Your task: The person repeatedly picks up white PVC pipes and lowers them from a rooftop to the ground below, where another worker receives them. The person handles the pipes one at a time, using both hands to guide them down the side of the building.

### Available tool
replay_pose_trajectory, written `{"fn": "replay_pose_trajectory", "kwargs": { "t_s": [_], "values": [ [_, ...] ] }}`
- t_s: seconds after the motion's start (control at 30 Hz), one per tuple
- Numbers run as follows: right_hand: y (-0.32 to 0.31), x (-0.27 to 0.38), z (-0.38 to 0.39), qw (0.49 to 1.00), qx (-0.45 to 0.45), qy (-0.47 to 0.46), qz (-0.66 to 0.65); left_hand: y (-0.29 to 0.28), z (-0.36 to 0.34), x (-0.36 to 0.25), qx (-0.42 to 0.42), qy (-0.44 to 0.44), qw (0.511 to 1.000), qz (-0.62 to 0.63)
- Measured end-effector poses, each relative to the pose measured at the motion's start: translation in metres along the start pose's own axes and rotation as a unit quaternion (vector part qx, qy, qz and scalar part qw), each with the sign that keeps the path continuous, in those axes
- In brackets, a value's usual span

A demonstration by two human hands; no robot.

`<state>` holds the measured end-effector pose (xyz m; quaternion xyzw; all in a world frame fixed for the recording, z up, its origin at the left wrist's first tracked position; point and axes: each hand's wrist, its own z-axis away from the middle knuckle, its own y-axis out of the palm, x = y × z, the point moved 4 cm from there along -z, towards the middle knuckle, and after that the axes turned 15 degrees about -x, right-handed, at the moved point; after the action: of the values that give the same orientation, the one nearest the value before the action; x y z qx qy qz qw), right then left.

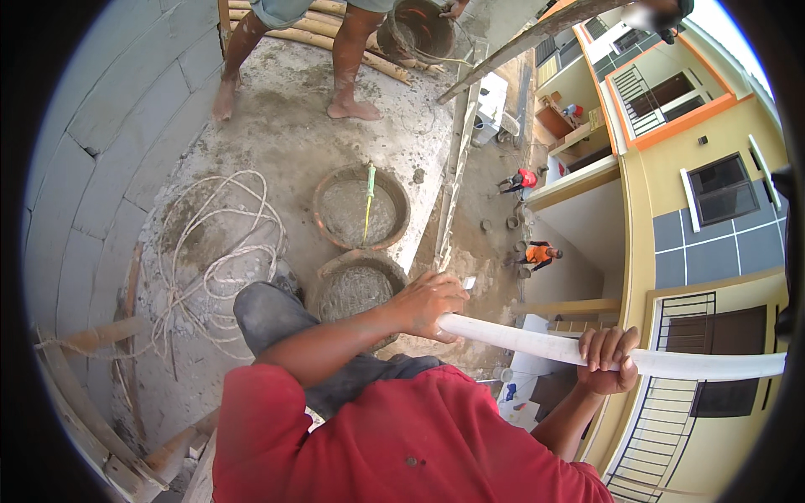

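A long white pipe [511, 337] runs from in front of me out to the right edge. My right hand [610, 360] is wrapped around its middle stretch, fingers over the top. At the pipe's near end, my left hand [426, 306] is closed, with the thumb side against the pipe. A small flat white piece [468, 283] shows just past its fingers; whether the hand holds it I cannot tell. Left of that hand stands a round tub [352, 307] with wet grey mortar. Behind it is a second mortar tub [394, 180], with a green-handled tool [371, 180] over its rim.
Coiled rope [222, 226] lies on the rough floor beside a block wall [126, 126]. A barefoot person [348, 75] stands ahead near bamboo poles [306, 38] and a bucket [417, 32]. The floor edge [449, 210] drops to ground with workers below. A slanting beam [528, 46] crosses above.
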<state>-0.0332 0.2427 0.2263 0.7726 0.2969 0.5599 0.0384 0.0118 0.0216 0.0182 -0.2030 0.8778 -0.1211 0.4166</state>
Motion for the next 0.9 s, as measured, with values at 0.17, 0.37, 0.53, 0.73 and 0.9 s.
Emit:
{"fn": "replay_pose_trajectory", "kwargs": {
  "t_s": [0.17,0.37,0.53,0.73,0.9],
  "values": [
    [0.006,-0.001,-0.001,1.0,0.008,-0.016,0.016,-0.009,-0.005,0.004,-0.044,0.008,0.997,-0.058],
    [0.018,-0.006,0.003,0.998,0.056,-0.037,0.009,-0.022,-0.012,0.009,-0.096,-0.005,0.993,-0.063],
    [0.024,-0.006,0.005,0.995,0.084,-0.04,0.023,-0.027,-0.019,0.015,-0.114,-0.041,0.991,-0.053],
    [0.019,0.019,0.008,0.993,0.111,-0.04,0.005,-0.033,-0.025,0.016,-0.144,-0.039,0.987,-0.057],
    [-0.001,0.075,0.015,0.99,0.051,-0.107,-0.078,-0.028,-0.025,0.021,-0.13,-0.044,0.987,-0.082]
  ]
}}
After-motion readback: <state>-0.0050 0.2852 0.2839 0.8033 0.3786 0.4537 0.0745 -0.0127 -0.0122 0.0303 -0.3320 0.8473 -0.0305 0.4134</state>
